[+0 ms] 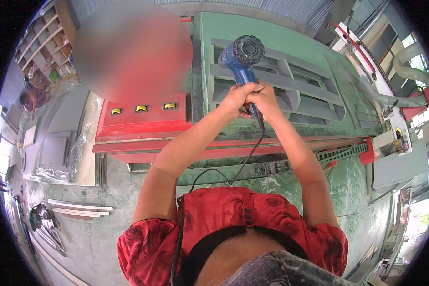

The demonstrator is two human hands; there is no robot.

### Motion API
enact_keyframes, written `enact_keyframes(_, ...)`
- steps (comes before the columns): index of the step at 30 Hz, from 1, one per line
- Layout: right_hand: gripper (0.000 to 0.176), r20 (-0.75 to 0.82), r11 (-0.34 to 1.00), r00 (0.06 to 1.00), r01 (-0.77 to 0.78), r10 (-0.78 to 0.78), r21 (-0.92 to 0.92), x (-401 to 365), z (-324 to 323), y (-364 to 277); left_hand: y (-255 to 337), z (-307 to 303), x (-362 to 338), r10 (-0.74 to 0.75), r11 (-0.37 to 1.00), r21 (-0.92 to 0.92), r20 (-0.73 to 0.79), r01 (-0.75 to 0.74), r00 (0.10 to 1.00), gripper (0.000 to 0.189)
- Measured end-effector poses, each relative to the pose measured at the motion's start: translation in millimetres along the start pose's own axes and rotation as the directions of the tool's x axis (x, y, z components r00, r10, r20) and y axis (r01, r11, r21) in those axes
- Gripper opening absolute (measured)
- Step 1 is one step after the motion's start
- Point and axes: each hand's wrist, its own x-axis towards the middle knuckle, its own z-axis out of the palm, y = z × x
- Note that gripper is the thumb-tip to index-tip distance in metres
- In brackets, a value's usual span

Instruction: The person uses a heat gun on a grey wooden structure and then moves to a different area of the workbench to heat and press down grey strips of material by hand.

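A blue heat gun (243, 70) with a dark round end stands up from my two hands, over the green machine bed (224, 26). My left hand (243, 97) and my right hand (263, 97) are wrapped together round its handle, fingers overlapping. From the bottom of the handle a black cable (261, 136) runs down and round past my body. Behind the tool, a grey slatted frame (314, 82) with curved pieces lies on the bed.
A red machine front (143, 125) with yellow rollers is at the left. Grey panels (57, 138) and white strips (81, 209) lie further left. Flexible hoses (391, 99) run along the right. A person (31, 99) is at the far left.
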Motion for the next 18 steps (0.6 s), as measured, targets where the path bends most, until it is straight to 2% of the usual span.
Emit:
enact_keyframes(1,0.024,-0.01,1.0,1.0,0.001,-0.001,0.013,4,4,1,1,-4,1,-0.01,0.999,-0.042,-0.02,0.009,1.0,0.048)
enact_keyframes(8,0.023,0.024,0.999,0.999,-0.041,0.041,-0.002,11,20,11,-7,-25,7,-0.038,0.998,-0.061,-0.036,0.035,0.999,0.043)
enact_keyframes(18,0.026,-0.008,0.995,0.996,-0.091,0.091,-0.05,15,20,20,-14,-28,11,-0.061,0.996,-0.07,-0.034,0.059,0.998,0.043)
